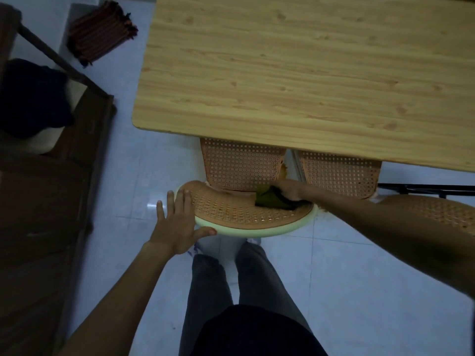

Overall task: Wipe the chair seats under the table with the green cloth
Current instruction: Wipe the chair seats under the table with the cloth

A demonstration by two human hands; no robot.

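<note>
Head view: we stood at the near edge of the wooden table (308,73), two woven chairs tucked under it. The near chair's curved backrest (244,214), woven with a pale green rim, stuck out just below the table edge. Its seat (239,165) showed partly beyond it, running under the tabletop. The second chair seat (339,173) sat beside it, to the right.

Our left hand (177,227) lay flat and open on the backrest's left end, fingers spread, thumb on the rim, gripping nothing. Our right hand (288,188) was closed over the green cloth (270,200), pressing it where backrest meets seat. We couldn't tell which surface the cloth touched.

Tiled floor (359,278) lay below the table.
</note>
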